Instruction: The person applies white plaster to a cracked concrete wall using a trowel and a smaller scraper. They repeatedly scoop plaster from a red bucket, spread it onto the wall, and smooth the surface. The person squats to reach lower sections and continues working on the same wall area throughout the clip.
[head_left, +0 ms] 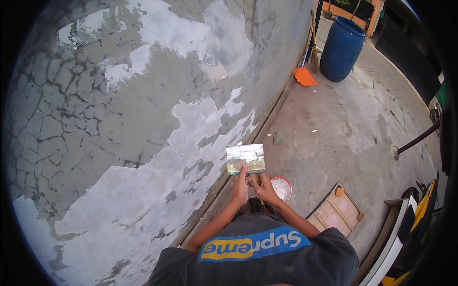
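Note:
In front of my body, both hands are on a wide putty knife (245, 157) with a shiny, smeared metal blade. My left hand (240, 189) grips it from the left, one finger or thumb lying straight up along the blade. My right hand (267, 190) is closed around the handle area below the blade's lower edge. The handle itself is mostly hidden by my fingers. Just beyond my right hand stands a red-rimmed bucket (283, 188) with a white paste in it. To the left rises a grey, cracked wall (119, 128) with broad white patches of filler.
A wooden panel (336, 209) lies on the concrete floor at right, near a white-edged board (398, 238). Farther off are a blue barrel (341, 50), an orange dustpan (304, 76) and a broom (314, 57) against the wall. A small stone (278, 138) lies beyond my hands.

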`<action>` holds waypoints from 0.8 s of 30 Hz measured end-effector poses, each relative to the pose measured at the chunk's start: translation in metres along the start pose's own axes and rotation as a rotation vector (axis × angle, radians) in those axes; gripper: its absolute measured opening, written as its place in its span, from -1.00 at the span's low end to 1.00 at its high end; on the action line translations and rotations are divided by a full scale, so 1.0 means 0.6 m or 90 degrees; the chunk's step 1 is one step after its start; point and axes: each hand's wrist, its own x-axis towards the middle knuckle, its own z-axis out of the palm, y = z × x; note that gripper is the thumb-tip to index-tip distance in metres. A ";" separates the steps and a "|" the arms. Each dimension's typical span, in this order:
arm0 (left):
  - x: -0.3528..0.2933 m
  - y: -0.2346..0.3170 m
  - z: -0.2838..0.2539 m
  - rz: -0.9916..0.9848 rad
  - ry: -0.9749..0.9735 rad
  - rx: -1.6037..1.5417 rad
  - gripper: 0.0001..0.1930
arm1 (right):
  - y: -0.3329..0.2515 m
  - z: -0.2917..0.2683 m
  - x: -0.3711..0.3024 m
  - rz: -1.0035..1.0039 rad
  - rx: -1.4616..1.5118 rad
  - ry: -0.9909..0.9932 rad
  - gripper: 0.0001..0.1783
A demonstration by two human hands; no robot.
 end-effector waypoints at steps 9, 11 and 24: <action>0.002 0.076 -0.022 0.054 -0.083 -0.116 -0.60 | -0.091 -0.219 0.024 0.043 -0.112 0.138 -0.67; -0.002 0.085 -0.023 0.058 -0.092 -0.076 -0.61 | -0.137 -0.235 0.027 -0.067 -0.214 0.089 -0.69; -0.017 0.072 -0.038 0.055 -0.143 -0.006 -0.56 | -0.220 -0.204 0.024 -0.053 -0.385 0.011 -0.72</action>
